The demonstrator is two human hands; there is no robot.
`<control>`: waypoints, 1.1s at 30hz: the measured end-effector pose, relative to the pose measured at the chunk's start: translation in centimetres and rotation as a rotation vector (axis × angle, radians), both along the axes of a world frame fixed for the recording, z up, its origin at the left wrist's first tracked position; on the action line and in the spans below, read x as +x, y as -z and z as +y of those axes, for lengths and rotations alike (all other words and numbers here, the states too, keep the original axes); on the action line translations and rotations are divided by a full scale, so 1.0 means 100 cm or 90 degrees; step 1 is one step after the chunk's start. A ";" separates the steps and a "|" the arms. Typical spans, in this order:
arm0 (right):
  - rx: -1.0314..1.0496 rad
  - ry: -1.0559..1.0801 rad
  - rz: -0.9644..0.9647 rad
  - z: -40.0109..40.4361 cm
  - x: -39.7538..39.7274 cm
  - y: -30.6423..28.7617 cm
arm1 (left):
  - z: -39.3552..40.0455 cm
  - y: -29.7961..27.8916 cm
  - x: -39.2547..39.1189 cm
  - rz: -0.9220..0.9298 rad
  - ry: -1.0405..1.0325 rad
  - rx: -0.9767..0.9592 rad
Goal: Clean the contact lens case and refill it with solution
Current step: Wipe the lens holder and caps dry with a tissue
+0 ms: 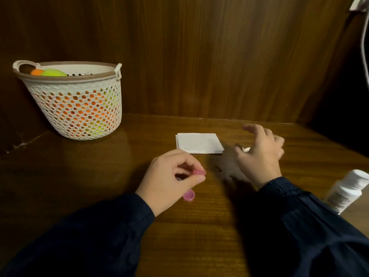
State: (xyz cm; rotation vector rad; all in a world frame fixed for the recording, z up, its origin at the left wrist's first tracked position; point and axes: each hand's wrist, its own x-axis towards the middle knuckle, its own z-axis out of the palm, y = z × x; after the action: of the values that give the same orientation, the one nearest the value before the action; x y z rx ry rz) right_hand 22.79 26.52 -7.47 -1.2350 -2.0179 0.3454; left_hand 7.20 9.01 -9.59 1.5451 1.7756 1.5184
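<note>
A: The fingers [196, 177] of the left hand [169, 180] are pinching a pink cap [200, 172] between thumb and forefinger, the rest curling loosely over something underneath. That looks like the lens case [188, 195]: one pink well is peeking out below the palm, near the middle of the desk [99, 176].

B: And the right hand [261, 152]?

A: It is hovering further toward the back edge, blurred, fingers spread and relaxed, gripping nothing that I can make out. Something small and white [246, 149] is lying just under the fingertips; I cannot tell what it is, or whether the hand is touching it.

B: So which step is in hand?

A: I am judging it as the opening of the case: the left hand seems to be unscrewing or lifting off a cap. Neither cleaning nor refilling looks started.

B: What is the next move calling for?

A: Probably the caps are going down on the desk, then the wells are getting wiped. The folded tissue [198, 142] is waiting just beyond both hands, toward the back edge. The white bottle [347, 189] is leaning at the right edge, well apart from the case, so the right hand is needing a reach sideways for it.

B: Anything else there?

A: A mesh basket [77, 104] is sitting in the back left corner with orange and green things inside.
</note>
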 end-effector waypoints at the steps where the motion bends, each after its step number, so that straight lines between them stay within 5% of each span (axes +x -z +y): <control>1: -0.003 -0.105 0.061 -0.005 -0.001 -0.004 | 0.000 -0.001 -0.002 0.008 -0.019 -0.002; 4: -0.211 -0.390 0.173 -0.025 -0.008 -0.011 | -0.001 -0.005 -0.008 0.064 -0.088 -0.005; 7: -0.278 -0.471 0.139 -0.038 -0.014 -0.007 | -0.001 -0.007 -0.010 0.123 -0.121 -0.027; 18: -0.269 -0.439 0.088 -0.039 -0.020 0.005 | -0.001 -0.005 -0.013 0.191 -0.073 -0.088; 23: -0.236 -0.300 -0.015 -0.021 -0.016 0.009 | -0.009 -0.010 -0.025 0.410 -0.088 -0.166; 33: -0.114 -0.395 -0.089 -0.030 -0.012 0.001 | -0.010 -0.005 -0.031 0.434 -0.070 -0.209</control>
State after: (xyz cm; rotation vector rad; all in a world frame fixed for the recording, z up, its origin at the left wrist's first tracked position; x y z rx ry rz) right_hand 21.54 23.50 -7.55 -0.7147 -2.5102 0.7640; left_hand 4.06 8.05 -9.09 1.9430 2.3467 0.7002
